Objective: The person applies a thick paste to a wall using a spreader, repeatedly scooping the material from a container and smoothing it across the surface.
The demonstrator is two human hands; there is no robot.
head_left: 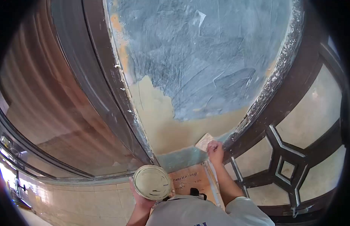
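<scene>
My left hand (142, 199) grips a round pale tub (152, 182) from its left side; smears of cream-coloured paste show on its round face. In my right hand (215, 148) is a flat, pale putty spreader (204, 142), its blade at the lower right part of the wall panel. The wall panel (205, 56) is patchy blue-grey above. Below that runs a beige coated band (171, 132), with a blue-green strip (182, 157) at the bottom. My fingers behind the tub are partly hidden.
A dark door frame (107, 83) with brown glossy panels borders the left. Dark lattice woodwork (286, 165) with pale panes stands on the right. Printed cardboard (188, 180) lies at the wall's foot, beside beige floor tiles (99, 199).
</scene>
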